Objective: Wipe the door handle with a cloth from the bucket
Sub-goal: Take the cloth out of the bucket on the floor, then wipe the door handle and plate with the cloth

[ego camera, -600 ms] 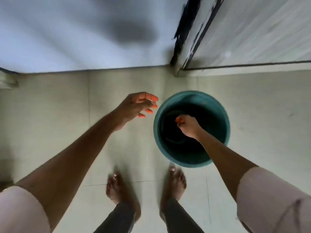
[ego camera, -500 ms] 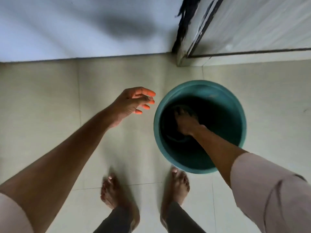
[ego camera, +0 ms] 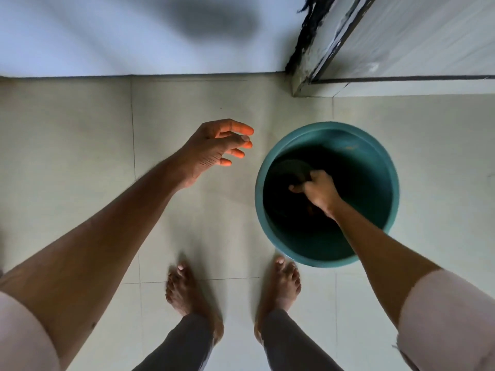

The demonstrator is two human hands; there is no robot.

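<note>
Early stage. Right hand (ego camera: 320, 191) down inside teal bucket (ego camera: 385, 167) on floor, fingers closed on something dark, presumably the cloth. Left hand (ego camera: 214, 148) open, empty. Door handle unseen; wiping not begun.

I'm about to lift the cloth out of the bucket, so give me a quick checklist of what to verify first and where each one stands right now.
1. Right hand inside the bucket: ok, it is down past the rim.
2. Right hand closed on the cloth: cannot tell; the fingers are curled on something dark, but the bucket interior is too dim to make out.
3. Left hand free to help: ok, it is open and empty, apart from the bucket, over the floor.
4. Bucket upright: ok, it stands on the floor in front of the right foot.
5. Water in the bucket: cannot tell.
6. Door handle in sight: not ok, only the bottom of the door shows.
</note>
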